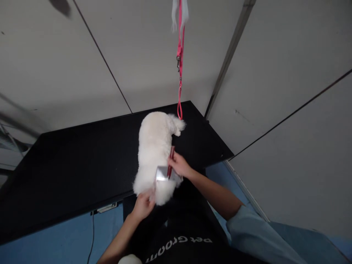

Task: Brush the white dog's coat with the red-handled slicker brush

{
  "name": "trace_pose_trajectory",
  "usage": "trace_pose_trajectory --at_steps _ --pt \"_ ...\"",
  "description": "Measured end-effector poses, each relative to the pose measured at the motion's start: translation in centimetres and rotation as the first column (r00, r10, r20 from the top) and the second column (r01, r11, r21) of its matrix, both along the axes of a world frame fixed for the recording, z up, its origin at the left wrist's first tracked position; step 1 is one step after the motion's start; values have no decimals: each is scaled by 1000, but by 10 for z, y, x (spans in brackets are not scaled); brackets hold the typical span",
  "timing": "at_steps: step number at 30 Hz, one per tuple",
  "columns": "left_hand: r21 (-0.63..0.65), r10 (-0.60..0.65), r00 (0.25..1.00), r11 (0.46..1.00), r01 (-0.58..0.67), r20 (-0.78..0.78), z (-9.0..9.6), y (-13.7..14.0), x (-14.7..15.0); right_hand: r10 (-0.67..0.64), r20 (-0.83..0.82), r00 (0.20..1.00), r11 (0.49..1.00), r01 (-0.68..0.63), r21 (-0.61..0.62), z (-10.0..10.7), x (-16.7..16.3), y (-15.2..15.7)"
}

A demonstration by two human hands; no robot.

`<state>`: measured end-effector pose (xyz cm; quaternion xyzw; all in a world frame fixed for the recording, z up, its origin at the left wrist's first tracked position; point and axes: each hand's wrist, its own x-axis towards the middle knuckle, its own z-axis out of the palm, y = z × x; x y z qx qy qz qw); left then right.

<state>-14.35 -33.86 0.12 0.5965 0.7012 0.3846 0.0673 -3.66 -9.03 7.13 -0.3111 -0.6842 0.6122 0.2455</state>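
A white fluffy dog [155, 143] is on a black grooming table [82, 161], its trimmed back seen from above. My right hand [180, 165] is closed around the dark red handle of a slicker brush [171, 161]. The brush's shiny metal head lies against the long fur at the dog's near end. Beside that fur, on its left, my left hand [144, 205] has its fingers and thumb closed on a tuft; the fingertips are slightly blurred and partly lost in the white. The brush's pins are hidden.
A pink leash [179, 99] with a metal clip hangs down to the dog's far end. Pale wall panels [154, 55] stand behind and to the right of the table. A black apron [176, 227] covers my front, and a cable [92, 234] hangs below the table's near edge.
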Motion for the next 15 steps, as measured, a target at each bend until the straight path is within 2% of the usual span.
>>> trace_pose_trajectory --at_steps 3,4,5,8,9,10,12,13,15 --pt "-5 4 1000 1000 -4 2 4 1 1 -250 0 968 965 249 79 -2 -4 3" --pt "7 1 1000 1000 -1 -9 4 1 1 -288 -34 957 951 290 104 -2 -5 3" --pt "23 -1 1000 1000 2 -27 4 1 1 -269 -50 962 955 273 118 -2 -7 1" --pt "45 -7 997 999 11 -80 2 -1 -4 -40 29 999 996 37 77 -4 -10 -2" --pt "30 -16 996 999 19 -93 3 -4 -7 -10 68 998 998 6 58 -5 -9 3" --pt "11 -19 994 1000 20 -109 5 -7 -11 -37 97 995 998 32 51 -5 -7 12" --pt "17 49 983 999 -46 -174 14 -12 -19 -198 131 971 977 186 103 -7 2 37" --pt "49 130 968 991 -122 -215 22 -13 -22 -298 154 942 949 274 158 -8 8 50" --pt "155 314 908 947 -281 -277 40 -10 -25 -427 264 865 875 322 360 -14 21 69"
